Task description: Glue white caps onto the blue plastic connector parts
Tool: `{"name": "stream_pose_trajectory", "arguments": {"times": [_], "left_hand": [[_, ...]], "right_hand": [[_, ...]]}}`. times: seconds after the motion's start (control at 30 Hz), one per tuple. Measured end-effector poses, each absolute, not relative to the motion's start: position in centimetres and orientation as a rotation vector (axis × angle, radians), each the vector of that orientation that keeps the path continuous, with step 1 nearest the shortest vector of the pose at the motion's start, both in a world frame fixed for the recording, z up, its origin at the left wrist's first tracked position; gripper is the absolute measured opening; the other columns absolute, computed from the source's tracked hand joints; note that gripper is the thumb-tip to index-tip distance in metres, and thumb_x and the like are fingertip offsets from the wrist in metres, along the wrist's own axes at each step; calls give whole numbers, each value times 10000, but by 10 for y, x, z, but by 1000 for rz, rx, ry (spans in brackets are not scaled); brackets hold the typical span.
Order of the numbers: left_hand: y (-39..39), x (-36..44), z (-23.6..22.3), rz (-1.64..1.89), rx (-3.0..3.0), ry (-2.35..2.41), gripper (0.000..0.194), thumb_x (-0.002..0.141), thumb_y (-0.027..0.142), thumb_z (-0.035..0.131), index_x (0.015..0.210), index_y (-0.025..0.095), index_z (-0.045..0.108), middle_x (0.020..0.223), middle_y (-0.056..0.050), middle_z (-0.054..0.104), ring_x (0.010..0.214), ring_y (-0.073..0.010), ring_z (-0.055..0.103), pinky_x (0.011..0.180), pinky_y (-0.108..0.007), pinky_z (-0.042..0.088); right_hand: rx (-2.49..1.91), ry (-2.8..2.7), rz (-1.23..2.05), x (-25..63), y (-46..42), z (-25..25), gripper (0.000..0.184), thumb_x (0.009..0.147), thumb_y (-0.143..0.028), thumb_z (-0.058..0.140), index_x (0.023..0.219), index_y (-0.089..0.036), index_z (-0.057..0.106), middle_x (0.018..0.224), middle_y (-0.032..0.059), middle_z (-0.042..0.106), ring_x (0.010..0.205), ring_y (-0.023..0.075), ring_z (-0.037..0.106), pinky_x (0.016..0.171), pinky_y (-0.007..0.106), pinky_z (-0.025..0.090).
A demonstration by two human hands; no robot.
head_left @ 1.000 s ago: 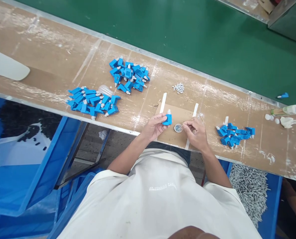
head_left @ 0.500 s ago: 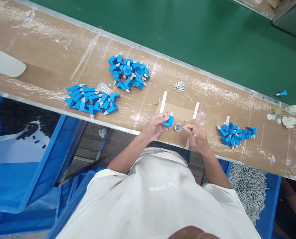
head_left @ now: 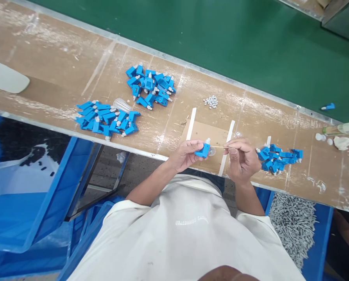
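Note:
Pinched in my left hand (head_left: pixel 186 155) is a blue plastic part (head_left: pixel 202 151) with a white tip pointing up. My right hand (head_left: pixel 242 159) grips a toothpick (head_left: pixel 219 147) between thumb and fingers, and its far end meets or nearly meets the right side of the blue part. Just behind that part, a small clear cup (head_left: pixel 212 151) is partly hidden. Both hands are above a cardboard sheet (head_left: pixel 209 132) with white strips on its two sides. Beyond them lies a little heap of small grey-white pieces (head_left: pixel 211 102).
Two piles of blue parts (head_left: pixel 106 119) lie to the left, another pile (head_left: pixel 278 158) to the right. A clear bottle (head_left: pixel 340 128) rests at the far right. Past the table's back edge runs a green surface (head_left: pixel 192 35). Below stands a blue bin (head_left: pixel 24 218).
My right hand has drawn the toothpick out of the cup and brought it up to the blue part. My left hand has shifted slightly right with the part, which now covers some of the cup.

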State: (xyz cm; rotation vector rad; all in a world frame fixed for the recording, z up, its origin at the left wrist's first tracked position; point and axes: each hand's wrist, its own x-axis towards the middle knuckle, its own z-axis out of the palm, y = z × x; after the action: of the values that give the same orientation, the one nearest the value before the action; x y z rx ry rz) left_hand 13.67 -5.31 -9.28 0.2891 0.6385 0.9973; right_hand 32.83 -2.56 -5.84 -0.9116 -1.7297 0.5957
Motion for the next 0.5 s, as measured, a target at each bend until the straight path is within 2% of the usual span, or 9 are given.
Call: {"name": "stream_pose_trajectory", "arguments": {"times": [0.07, 0.2, 0.5], "left_hand": [[-54, 137, -91, 991, 292, 640, 385, 706, 395, 935, 842, 97, 733, 750, -53, 720, 626, -118, 692, 538, -170, 552], [-55, 138, -90, 998, 293, 637, 393, 689, 402, 943, 819, 98, 730, 722, -39, 703, 611, -110, 687, 531, -160, 554], [-54, 139, -90, 991, 294, 623, 413, 679, 414, 950, 821, 93, 733, 697, -33, 694, 583, -93, 662, 540, -155, 554]], "right_hand": [[-869, -1786, 568, 327, -27, -57, 116, 1021, -361, 599, 995, -281, 679, 784, 38, 700, 782, 250, 699, 736, 451, 583], [-798, -1831, 535, 326, -27, -56, 101, 1024, -279, 583, 1063, -288, 676, 799, 33, 716, 784, 239, 701, 718, 422, 567], [-830, -1888, 477, 326, -27, -62, 126, 1048, -335, 545, 1031, -280, 657, 780, 35, 702, 767, 237, 702, 691, 415, 564]]}}
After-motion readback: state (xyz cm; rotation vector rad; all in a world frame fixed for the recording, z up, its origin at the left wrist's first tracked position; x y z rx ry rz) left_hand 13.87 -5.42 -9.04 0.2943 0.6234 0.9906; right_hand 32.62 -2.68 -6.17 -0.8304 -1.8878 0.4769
